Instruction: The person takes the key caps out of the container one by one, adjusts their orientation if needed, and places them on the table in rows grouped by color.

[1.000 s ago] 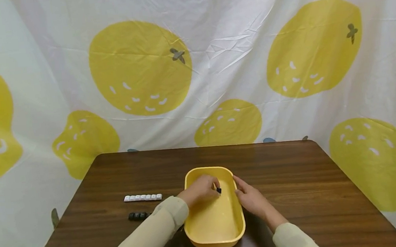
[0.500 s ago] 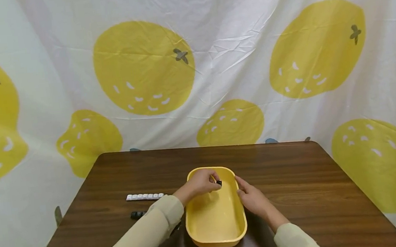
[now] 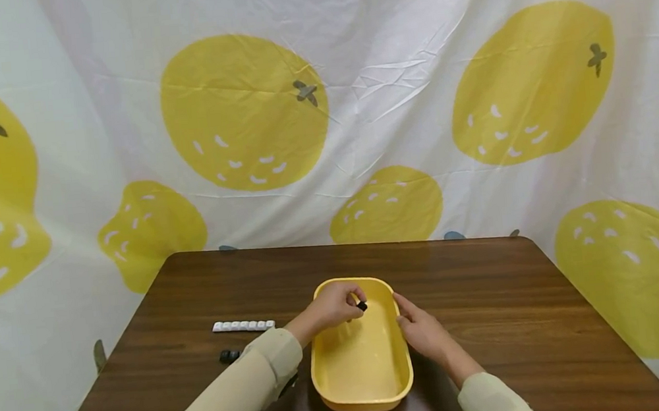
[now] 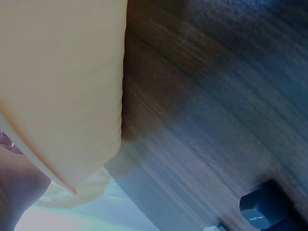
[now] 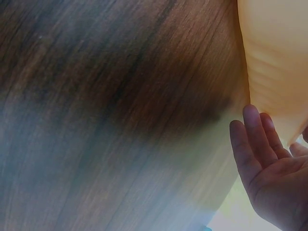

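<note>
My left hand (image 3: 337,303) pinches a small black keycap (image 3: 362,306) between thumb and fingers, over the inside of a yellow plastic bin (image 3: 363,406). My right hand (image 3: 428,335) touches the bin's right side near the rim. In the right wrist view its fingers (image 5: 260,139) are mostly straight beside the outer wall. To the left on the table lies a row of white keycaps (image 3: 243,325). Nearer to me, black keycaps (image 3: 229,356) lie partly hidden behind my left sleeve; a black keycap (image 4: 262,207) also shows in the left wrist view. The bin floor under my left hand is hidden.
The brown wood-grain table (image 3: 513,320) extends on both sides of the bin. A white cloth with yellow lemon prints (image 3: 392,113) hangs behind its far edge. My left forearm (image 3: 228,390) crosses the near left part of the table.
My left hand has shifted slightly toward the bin's far end with the black keycap, which has turned in the fingers. My left sleeve covers more of the black row. The right hand stays at the rim.
</note>
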The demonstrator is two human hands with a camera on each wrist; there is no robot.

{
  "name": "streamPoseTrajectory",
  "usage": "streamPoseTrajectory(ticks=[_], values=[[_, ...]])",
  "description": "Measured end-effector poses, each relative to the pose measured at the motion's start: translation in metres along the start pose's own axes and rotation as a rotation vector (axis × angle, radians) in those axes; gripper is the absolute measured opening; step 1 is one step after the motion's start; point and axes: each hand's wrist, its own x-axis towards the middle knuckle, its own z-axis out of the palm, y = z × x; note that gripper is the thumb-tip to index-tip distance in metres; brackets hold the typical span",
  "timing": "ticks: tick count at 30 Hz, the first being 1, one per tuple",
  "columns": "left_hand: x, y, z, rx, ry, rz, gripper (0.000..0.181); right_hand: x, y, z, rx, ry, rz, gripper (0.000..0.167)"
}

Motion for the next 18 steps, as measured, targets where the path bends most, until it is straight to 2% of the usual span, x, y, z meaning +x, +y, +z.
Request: streamPoseTrajectory(ticks=[3,8,12,18], values=[[-0.001,0.000,0.000,0.002,0.008,0.004,0.014,0.000,0.000,0.000,-0.002,0.001,0.001,0.052],[-0.003,0.000,-0.001,-0.043,0.016,0.001,0.006,0.000,0.000,0.001,-0.002,0.002,0.001,0.052],[-0.006,-0.001,-0.004,-0.032,0.037,0.008,0.005,0.000,0.000,0.001,0.013,-0.002,0.004,0.052],[-0.015,-0.002,-0.016,0.050,0.050,0.043,0.023,0.000,-0.001,0.000,0.019,-0.005,0.002,0.053]])
